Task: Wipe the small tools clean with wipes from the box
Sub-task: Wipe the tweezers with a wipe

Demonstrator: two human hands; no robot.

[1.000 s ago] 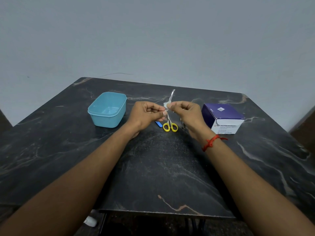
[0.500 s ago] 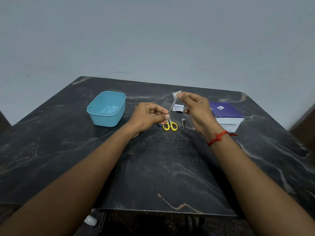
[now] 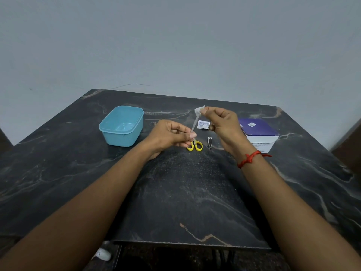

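Note:
My left hand (image 3: 172, 134) pinches the lower end of a thin metal tool (image 3: 194, 124) that slants up and to the right. At the tool's top tip my right hand (image 3: 221, 124) pinches a small white wipe (image 3: 199, 110). Yellow-handled scissors (image 3: 195, 146) lie on the dark marble table (image 3: 185, 192) just below my left fingers, partly hidden by them. A small metal nail clipper (image 3: 209, 142) lies right of the scissors. The purple and white wipe box (image 3: 257, 132) stands behind my right wrist.
A light blue plastic tub (image 3: 122, 126) stands open to the left of my hands. A torn white wipe sachet (image 3: 203, 124) lies on the table between my hands. The table's front edge runs near the bottom of the view.
My right hand has slid the wipe up along the metal tool from near my left fingers to its tip. My left hand has stayed in place, holding the tool.

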